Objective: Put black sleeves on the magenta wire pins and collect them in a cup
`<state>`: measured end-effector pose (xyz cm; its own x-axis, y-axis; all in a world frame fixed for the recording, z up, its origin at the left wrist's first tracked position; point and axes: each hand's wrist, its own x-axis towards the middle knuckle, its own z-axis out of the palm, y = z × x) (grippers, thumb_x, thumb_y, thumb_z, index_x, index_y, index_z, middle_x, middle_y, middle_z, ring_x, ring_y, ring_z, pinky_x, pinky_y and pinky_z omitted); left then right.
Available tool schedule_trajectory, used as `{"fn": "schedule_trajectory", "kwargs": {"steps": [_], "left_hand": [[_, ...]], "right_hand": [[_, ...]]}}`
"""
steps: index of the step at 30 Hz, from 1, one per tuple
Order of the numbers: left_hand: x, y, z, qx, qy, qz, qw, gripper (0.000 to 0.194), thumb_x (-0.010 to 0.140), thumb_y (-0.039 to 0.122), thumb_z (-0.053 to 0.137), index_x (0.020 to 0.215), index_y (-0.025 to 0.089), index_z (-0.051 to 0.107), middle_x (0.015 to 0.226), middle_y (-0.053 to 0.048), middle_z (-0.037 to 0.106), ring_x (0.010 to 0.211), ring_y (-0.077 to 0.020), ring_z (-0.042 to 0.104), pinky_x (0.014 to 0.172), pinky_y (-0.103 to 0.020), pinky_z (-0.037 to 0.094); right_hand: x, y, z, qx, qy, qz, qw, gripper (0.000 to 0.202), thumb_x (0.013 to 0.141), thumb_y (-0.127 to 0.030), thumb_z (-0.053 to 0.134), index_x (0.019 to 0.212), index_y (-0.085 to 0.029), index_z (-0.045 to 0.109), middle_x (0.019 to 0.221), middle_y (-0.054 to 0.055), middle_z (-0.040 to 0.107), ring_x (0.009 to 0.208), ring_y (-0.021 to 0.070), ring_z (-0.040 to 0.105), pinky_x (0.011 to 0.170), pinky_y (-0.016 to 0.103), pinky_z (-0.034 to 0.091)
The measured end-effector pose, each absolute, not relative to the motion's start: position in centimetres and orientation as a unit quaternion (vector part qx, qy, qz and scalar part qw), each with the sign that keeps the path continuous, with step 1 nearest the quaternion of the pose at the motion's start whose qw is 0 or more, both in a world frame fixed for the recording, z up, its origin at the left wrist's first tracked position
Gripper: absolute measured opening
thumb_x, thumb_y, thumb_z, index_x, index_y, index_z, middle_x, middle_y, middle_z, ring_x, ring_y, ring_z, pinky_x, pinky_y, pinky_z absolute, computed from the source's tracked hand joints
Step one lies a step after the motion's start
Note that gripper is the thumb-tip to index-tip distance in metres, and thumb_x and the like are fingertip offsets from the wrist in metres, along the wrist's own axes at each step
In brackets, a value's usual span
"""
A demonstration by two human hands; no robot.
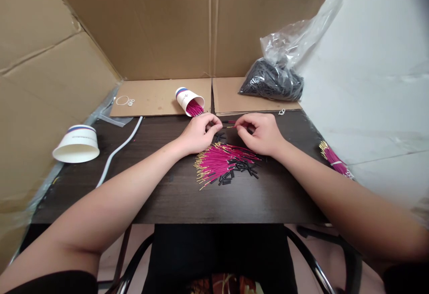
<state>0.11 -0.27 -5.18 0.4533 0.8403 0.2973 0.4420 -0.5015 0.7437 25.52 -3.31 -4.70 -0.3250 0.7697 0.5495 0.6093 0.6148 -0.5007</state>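
Note:
My left hand [202, 133] is closed in a pinch, with a bit of a short black tube showing at its fingertips. Facing it, my right hand [261, 134] pinches a thin magenta wire [234, 127] whose gold tip points left towards the black tube. Just behind lies another wire with a black end [229, 121]. Below both hands a fanned pile of magenta wires [219, 160] with gold tips rests on the dark table [187, 204]. Short black tubes [246, 167] lie scattered against the pile. Some more black tubes [219, 137] are beside my left fingers.
A paper cup [188, 99] lies on its side with magenta wires in it. Another paper cup [76, 144] stands upside down at left, near a white cable [122, 146]. A clear bag of black tubes [273, 79] sits at the back right. A tied wire bundle [335, 160] lies right.

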Motion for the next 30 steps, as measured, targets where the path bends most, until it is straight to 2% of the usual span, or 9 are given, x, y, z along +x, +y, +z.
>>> {"fn": "schedule_trajectory", "kwargs": {"steps": [11,30], "left_hand": [[0.11,-0.37,-4.94,0.798,0.399,0.331,0.307,0.009,0.106,0.016,0.071,0.097,0.017,0.073,0.096,-0.005,0.075,0.075,-0.0152,0.059,0.078,-0.033,0.052],[0.34,-0.55,-4.82,0.788,0.403,0.329,0.33,0.008,0.104,0.016,0.074,0.096,0.016,0.075,0.093,-0.005,0.075,0.074,-0.015,0.059,0.074,-0.032,0.049]], "right_hand": [[25.5,-3.11,-5.09,-0.389,-0.819,0.086,0.413,0.016,0.093,-0.018,0.065,0.087,-0.019,0.08,0.072,0.0,0.073,0.06,0.0134,0.057,0.064,0.03,0.044],[25.3,-3.27,-5.22,-0.348,-0.841,0.06,0.41,0.016,0.1,-0.017,0.066,0.097,-0.019,0.081,0.083,0.002,0.078,0.065,0.0147,0.062,0.069,0.031,0.05]]}}
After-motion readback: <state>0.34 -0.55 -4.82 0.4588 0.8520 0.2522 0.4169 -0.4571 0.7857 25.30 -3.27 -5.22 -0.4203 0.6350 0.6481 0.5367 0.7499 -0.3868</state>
